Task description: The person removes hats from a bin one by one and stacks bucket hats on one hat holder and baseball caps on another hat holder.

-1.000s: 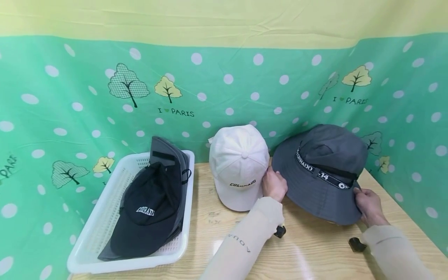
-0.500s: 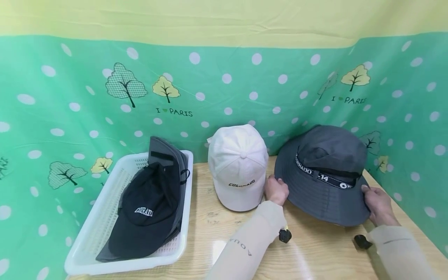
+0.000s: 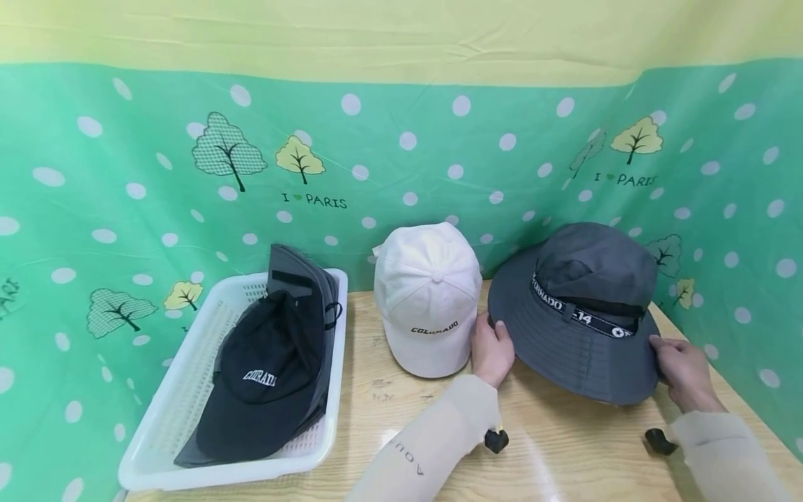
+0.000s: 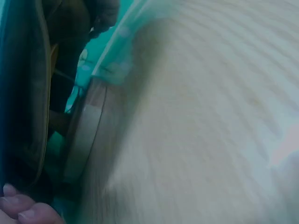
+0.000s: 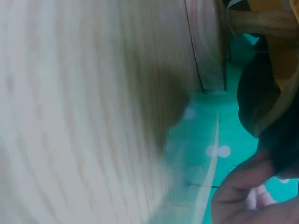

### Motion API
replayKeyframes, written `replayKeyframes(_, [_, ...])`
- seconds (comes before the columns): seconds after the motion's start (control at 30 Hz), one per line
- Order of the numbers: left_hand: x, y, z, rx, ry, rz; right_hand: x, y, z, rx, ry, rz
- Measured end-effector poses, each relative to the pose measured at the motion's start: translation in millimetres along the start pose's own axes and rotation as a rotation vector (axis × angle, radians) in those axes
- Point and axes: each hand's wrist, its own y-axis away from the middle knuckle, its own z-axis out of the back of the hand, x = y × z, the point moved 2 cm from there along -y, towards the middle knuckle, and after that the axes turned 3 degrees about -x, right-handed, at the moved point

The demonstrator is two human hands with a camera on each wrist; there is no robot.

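A dark grey bucket hat (image 3: pixel 590 279) with a lettered black band sits tilted at the right of the table. My left hand (image 3: pixel 492 352) grips its brim at the left edge, beside a white baseball cap (image 3: pixel 433 300). On the opposite side, my right hand (image 3: pixel 686 373) pinches the brim between thumb and fingers. In the left wrist view, curled fingertips (image 4: pixel 28 210) show below the brim. A wooden block (image 5: pixel 208 46) and a rod (image 5: pixel 264 22) appear beneath the hat in the right wrist view.
At the left stands a white plastic basket (image 3: pixel 178 390) with a black cap (image 3: pixel 263 362) and dark grey headwear (image 3: pixel 314 279) in it. A green and yellow cloth (image 3: pixel 401 125) hangs behind and along both sides of the wooden table (image 3: pixel 376 418).
The bucket hat has turned slightly and its right brim lies a little further right. My right hand has moved right with it; the left has shifted slightly down along the brim.
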Motion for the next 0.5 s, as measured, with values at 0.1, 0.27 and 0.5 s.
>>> replayKeyframes(0.1, [0.5,8.8,4.4,0.067,-0.021,-0.004,1,6.7,5,-0.036,0.031,0.058])
replayKeyframes(0.27, [-2.2,20.9,12.5,0.135,0.023,-0.032,15,24.7,10,-0.141,0.028,0.131])
replayKeyframes(0.5, [-17.9,42.0,31.3,0.188,0.130,-0.145,53,60.0,9,-0.258,-0.192,0.198])
